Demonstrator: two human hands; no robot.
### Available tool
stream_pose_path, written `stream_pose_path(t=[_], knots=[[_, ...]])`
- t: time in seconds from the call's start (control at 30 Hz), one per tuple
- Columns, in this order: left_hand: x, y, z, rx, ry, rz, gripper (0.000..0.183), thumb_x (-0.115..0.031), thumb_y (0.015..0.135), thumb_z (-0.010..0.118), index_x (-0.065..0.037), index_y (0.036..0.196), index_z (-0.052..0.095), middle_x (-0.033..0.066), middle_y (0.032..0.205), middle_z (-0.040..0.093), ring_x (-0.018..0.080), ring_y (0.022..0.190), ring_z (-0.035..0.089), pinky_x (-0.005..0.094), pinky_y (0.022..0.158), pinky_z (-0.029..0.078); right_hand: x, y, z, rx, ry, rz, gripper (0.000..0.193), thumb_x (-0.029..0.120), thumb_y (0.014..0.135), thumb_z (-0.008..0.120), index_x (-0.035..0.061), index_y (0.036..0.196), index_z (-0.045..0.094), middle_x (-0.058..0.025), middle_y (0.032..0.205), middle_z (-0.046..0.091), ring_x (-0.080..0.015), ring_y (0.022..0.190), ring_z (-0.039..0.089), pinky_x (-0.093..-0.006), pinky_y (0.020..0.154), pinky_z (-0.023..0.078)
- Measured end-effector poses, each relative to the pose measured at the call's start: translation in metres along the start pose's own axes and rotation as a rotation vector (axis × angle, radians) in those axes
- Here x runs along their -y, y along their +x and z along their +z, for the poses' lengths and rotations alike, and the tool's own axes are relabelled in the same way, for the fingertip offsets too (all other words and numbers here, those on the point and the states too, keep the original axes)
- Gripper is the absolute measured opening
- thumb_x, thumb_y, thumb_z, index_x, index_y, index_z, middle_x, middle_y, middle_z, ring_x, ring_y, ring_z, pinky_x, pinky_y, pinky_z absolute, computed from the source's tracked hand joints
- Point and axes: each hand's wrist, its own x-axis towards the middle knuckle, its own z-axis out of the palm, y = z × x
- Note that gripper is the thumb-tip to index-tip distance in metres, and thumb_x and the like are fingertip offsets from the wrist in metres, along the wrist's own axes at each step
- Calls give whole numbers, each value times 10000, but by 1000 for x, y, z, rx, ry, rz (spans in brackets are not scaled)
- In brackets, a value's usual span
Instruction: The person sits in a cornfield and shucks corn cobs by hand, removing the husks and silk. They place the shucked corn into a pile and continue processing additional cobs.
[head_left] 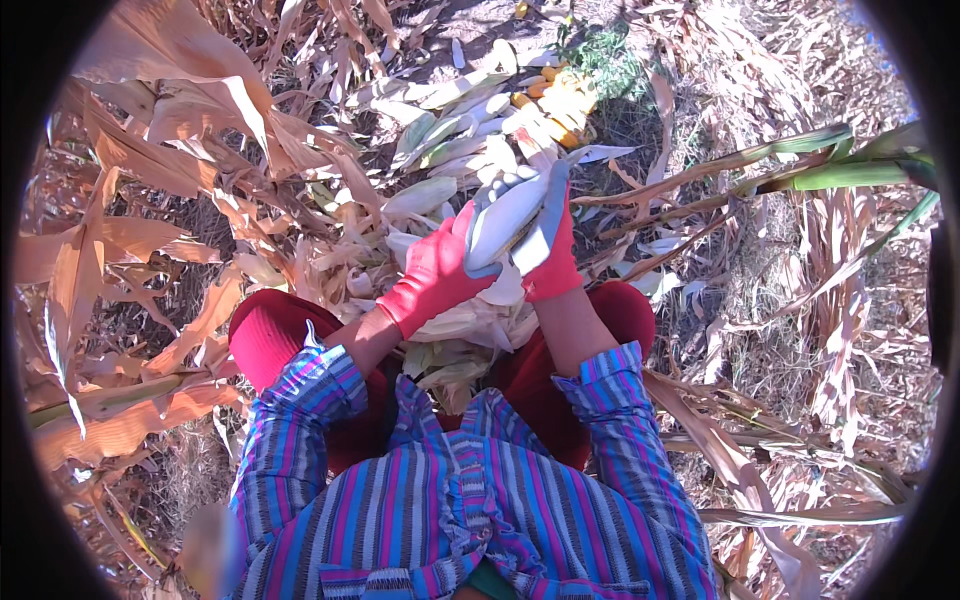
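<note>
The left hand (437,262) and right hand (553,252), both gloved, grip one pale ear (507,218) between them, fingers parted only by its width. It tilts above loose husks (470,328) between the knees; beyond lie yellow cobs (566,104) beside paler ears (455,147).

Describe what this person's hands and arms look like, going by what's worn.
The left grip and right grip wear matching work gloves, red with grey finger and palm areas. The shirt sleeves, striped blue, purple, grey and black, stop short of the gloves, leaving the lower forearms bare.
</note>
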Motion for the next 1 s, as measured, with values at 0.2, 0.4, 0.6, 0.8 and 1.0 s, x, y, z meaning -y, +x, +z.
stream_pose_path(t=[0.2, 0.4, 0.6, 0.8, 1.0], knots=[[14, 6, -19, 115, -660, -106, 688, -201, 642, 783, 6, 1211, 457, 135, 1113, 592, 203, 999, 584, 322, 862, 458, 17, -17, 39, 44, 123, -4, 522, 491, 932, 403, 16, 1109, 528, -75, 991, 600, -173, 891, 588, -308, 822, 471], [-1, 3, -28, 217, -819, -212, 654, -177, 654, 777, -10, 1209, 472, 108, 1100, 596, 179, 996, 569, 319, 877, 444, 31, -10, 11, 80, -435, -110, 426, 328, 921, 529, 9, 1203, 531, -30, 1016, 595, -104, 871, 562, -253, 765, 464], [8, 4, -24, 64, -394, 15, 736, -226, 622, 789, -8, 1238, 451, 169, 1082, 607, 269, 1000, 604, 354, 858, 470, 40, -18, 20, -35, -786, -210, 305, 174, 891, 586, -19, 1127, 594, 17, 900, 603, -31, 788, 494, -189, 680, 411], [14, 5, -34, 122, -205, 18, 756, -211, 624, 786, -5, 1260, 433, 194, 1087, 600, 299, 1034, 591, 360, 880, 458, 47, -14, 13, -14, -880, -281, 249, 156, 895, 565, -24, 1057, 622, -1, 874, 609, -44, 762, 521, -208, 694, 446], [13, -2, -38, 43, -49, 23, 802, -297, 590, 775, -33, 1263, 430, 198, 1042, 608, 343, 945, 606, 404, 813, 488, 46, -16, 9, 24, -896, -266, 253, 166, 889, 572, -38, 1032, 618, -27, 852, 624, -77, 719, 579, -225, 651, 505]])
